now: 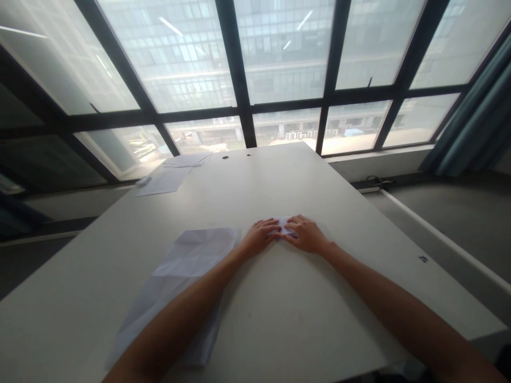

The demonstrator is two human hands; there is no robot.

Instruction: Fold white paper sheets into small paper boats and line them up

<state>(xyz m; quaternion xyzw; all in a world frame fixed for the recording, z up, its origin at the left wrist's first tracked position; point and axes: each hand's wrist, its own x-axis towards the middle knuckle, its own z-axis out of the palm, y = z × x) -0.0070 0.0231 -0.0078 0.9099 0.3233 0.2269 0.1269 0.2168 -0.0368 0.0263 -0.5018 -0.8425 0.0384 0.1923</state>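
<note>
1. From my remote seat: a small folded paper (282, 223), white with a faint bluish tint, lies flat on the white table (275, 324), right of a larger creased sheet (179, 266).
2. Left hand (258, 237) covers its left end, right hand (306, 234) its right end. The hands are near each other, fingers pointing inward, a strip of paper showing between them. Both touch the paper; I cannot tell whether they pinch it or only press.
3. The larger sheet carries a grid of fold lines (one crosswise crease reads clearest), and its top edge ends just beside the left wrist.
4. Edges: the tabletop narrows away from me to a far edge by the windows (283, 58). I have white surface beyond the hands, and more between the right forearm and the table's right edge. A small dark mark (423, 259) sits near that edge.
5. Far left, loose papers (167, 176) overlap near the table's left edge, well apart from the hands.
6. Hard to make out: the folded paper's ends are under the fingers, so I cannot read its full outline. The left forearm hides part of the creased sheet; both forearms are cut off at the bottom of my view.
</note>
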